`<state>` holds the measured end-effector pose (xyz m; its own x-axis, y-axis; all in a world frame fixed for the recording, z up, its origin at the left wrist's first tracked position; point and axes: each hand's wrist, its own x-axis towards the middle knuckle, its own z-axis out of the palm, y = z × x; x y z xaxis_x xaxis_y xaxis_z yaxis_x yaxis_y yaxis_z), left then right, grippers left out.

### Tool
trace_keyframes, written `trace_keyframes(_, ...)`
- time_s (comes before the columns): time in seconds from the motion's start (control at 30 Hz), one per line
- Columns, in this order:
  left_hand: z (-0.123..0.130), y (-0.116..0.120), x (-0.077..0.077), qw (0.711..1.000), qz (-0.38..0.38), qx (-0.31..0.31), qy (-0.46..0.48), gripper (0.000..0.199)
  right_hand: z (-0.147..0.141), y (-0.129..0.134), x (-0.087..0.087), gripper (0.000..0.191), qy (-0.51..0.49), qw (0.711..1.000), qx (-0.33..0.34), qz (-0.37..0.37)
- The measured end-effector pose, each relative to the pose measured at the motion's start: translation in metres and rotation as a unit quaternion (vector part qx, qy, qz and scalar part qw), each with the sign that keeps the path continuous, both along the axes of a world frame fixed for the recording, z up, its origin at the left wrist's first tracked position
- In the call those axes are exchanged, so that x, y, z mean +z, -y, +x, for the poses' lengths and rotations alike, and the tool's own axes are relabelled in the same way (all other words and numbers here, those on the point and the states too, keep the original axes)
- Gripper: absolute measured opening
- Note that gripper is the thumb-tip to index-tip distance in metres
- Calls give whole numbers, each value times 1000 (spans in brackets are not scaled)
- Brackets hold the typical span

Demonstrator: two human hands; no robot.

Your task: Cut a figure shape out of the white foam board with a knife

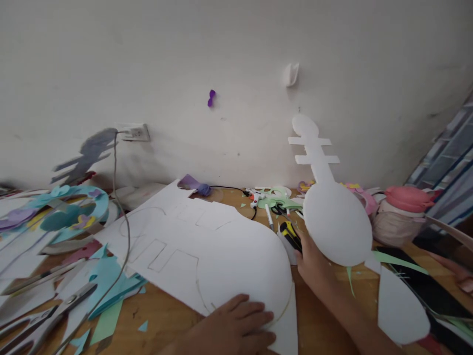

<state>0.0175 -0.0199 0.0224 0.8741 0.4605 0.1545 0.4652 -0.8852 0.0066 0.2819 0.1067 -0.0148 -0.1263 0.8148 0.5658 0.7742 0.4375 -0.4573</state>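
Observation:
A large white foam or card sheet with pencilled outlines lies in front of me, its far side partly cut to a curve. My left hand rests flat on its near part, fingers stretched out. Off the sheet's right edge, my right hand grips a yellow and black utility knife; the blade cannot be made out. Just beyond that hand, a white lute-shaped cutout leans upright against the wall.
Scissors, blue paper scraps and a hanging cord are at left. Behind the sheet lie a glue gun and a marker. A phone, a white offcut and a pink pouch sit at right, near another person's hand.

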Motion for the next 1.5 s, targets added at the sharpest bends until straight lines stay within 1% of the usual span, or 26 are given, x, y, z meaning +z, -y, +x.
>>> trace_keyframes(0.07,1,0,1,1000,-25,6,12,31,-7,6,6,54,-105,994,17,-15)
trace_keyframes(0.1,2,0,1,999,-35,7,18,31,-10,10,12,55,-161,986,22,-33)
trace_keyframes(0.17,3,0,2,998,-49,7,29,31,-16,20,25,57,-269,960,21,-75)
trace_keyframes(0.2,3,0,3,998,-55,9,33,31,-19,24,32,55,-316,944,17,-97)
trace_keyframes(0.27,3,-1,4,997,-63,11,35,31,-24,31,46,45,-400,904,12,-151)
trace_keyframes(0.33,3,-1,4,997,-69,11,31,31,-29,36,57,37,-486,855,11,-181)
trace_keyframes(0.37,3,-1,4,997,-72,11,31,31,-32,36,61,37,-526,830,15,-184)
trace_keyframes(0.43,2,-1,3,996,-79,10,34,32,-38,36,64,39,-587,787,32,-185)
trace_keyframes(0.47,2,-1,2,996,-84,11,34,33,-40,36,65,40,-606,772,39,-188)
trace_keyframes(0.53,1,0,1,995,-96,11,31,35,-44,35,65,41,-625,752,42,-204)
trace_keyframes(0.57,0,0,1,994,-101,10,29,36,-45,34,64,41,-629,748,37,-210)
trace_keyframes(0.67,-1,-1,0,994,-108,6,25,38,-46,34,61,41,-624,750,18,-218)
trace_keyframes(0.77,-1,-1,-3,994,-104,3,19,37,-46,34,59,40,-612,760,19,-220)
trace_keyframes(0.93,-1,-1,-7,995,-93,8,31,39,-45,33,55,40,-607,767,16,-209)
trace_keyframes(1.13,-1,-1,-7,995,-100,10,23,37,-44,32,53,39,-599,775,4,-204)
trace_keyframes(1.23,-1,-1,-7,994,-105,8,28,39,-44,33,51,37,-579,793,5,-187)
trace_keyframes(1.3,-1,-2,-8,994,-110,6,29,41,-45,33,47,35,-555,814,3,-172)
trace_keyframes(1.4,-2,-3,-9,993,-116,5,33,42,-45,33,40,31,-514,843,-22,-157)
trace_keyframes(1.5,-2,-4,-9,992,-121,4,39,42,-45,30,33,30,-494,855,-43,-153)
